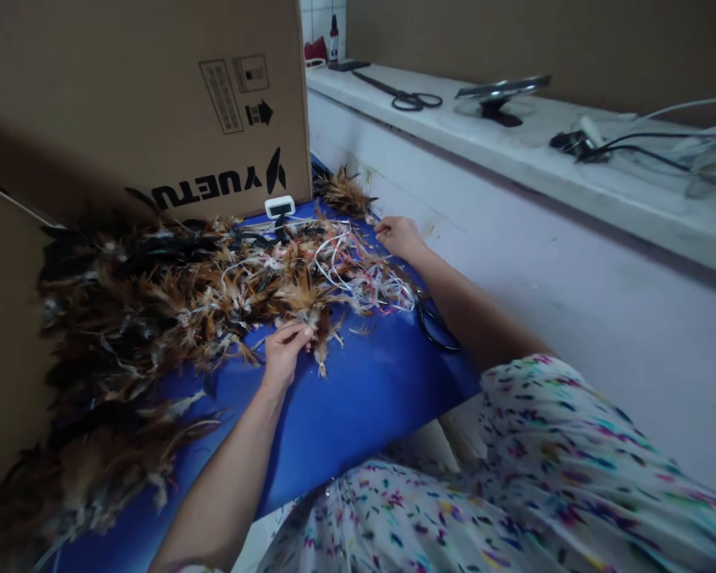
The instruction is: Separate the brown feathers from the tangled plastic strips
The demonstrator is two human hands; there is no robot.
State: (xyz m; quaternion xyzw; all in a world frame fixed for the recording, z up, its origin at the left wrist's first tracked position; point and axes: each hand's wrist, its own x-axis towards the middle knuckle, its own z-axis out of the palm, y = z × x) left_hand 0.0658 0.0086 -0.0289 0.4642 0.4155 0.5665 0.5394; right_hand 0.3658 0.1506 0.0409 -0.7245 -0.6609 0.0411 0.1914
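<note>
Blue table (370, 390): ran beside a pale wall, a cardboard box (137, 87) at its far end, brown feathers (173, 294) heaped along the left.
Feather tuft (301, 296): lay at the heap's near edge, its base pinched by the left fingertips.
Feather care: I judged a light pinch at the base best, plumes uncrushed and clear of the tangled string (387, 293).
Left hand (285, 347): sat low, forearm slanting forward.
Right hand (399, 238): stretched farther, fingers bent beside another bundle (341, 191); I couldn't tell whether they gripped anything.
</note>
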